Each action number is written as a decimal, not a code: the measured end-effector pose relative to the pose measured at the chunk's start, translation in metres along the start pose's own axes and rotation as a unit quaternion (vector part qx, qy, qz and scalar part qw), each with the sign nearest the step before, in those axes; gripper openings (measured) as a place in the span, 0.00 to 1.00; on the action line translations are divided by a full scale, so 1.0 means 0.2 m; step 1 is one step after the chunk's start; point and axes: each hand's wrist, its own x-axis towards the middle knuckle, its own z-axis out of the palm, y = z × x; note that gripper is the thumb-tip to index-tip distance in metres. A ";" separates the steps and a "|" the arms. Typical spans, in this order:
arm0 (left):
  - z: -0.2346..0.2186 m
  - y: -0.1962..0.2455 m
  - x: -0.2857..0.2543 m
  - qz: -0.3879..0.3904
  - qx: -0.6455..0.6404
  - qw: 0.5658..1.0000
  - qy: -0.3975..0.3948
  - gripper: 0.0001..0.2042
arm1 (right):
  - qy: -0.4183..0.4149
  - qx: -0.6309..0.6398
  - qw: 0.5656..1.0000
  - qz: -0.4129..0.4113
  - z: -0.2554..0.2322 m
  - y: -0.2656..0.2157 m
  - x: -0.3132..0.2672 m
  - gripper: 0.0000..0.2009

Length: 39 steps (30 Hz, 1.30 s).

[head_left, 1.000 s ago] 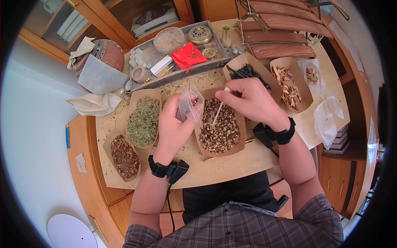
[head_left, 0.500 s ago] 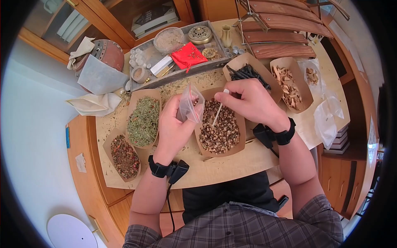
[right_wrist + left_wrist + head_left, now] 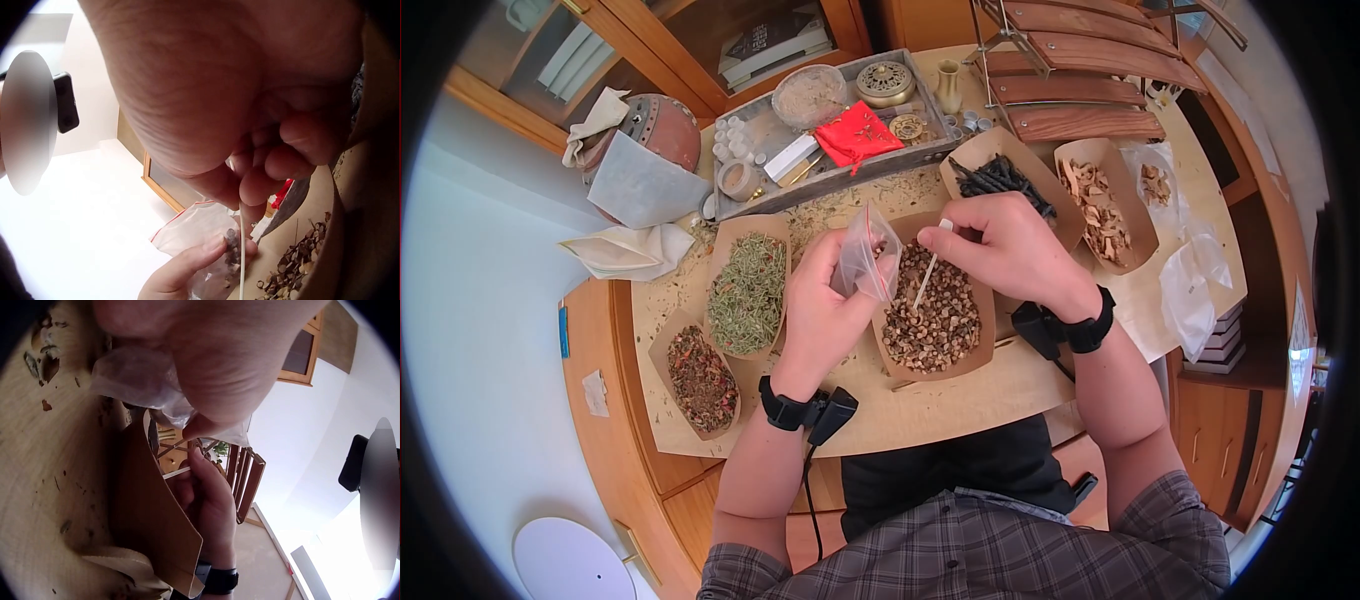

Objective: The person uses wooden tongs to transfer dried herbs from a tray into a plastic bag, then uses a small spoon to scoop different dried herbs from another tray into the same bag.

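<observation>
Plastic bag (image 3: 860, 258), stick (image 3: 927, 275), hands (image 3: 825, 308) (image 3: 1015, 245) gripping one each

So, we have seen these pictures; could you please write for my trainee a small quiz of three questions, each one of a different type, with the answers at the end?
1. What does the left hand hold?
2. True or false: the right hand holds a thin white stick.
3. What lies in the brown paper tray farthest to the person's left?
A) green chopped stems
B) long black sticks
C) mixed red-and-brown dried bits

Key:
1. A clear plastic bag with a red line near its mouth.
2. True.
3. C.
</observation>
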 end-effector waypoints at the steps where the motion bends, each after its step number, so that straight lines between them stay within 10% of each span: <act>1: 0.00 0.00 0.00 0.000 0.000 1.000 0.000 0.15 | 0.000 0.000 1.000 0.000 0.00 0.00 0.00 0.20; 39: 0.00 -0.02 0.00 0.009 0.000 1.000 -0.013 0.14 | 0.005 -0.016 1.000 -0.009 0.01 0.00 0.00 0.20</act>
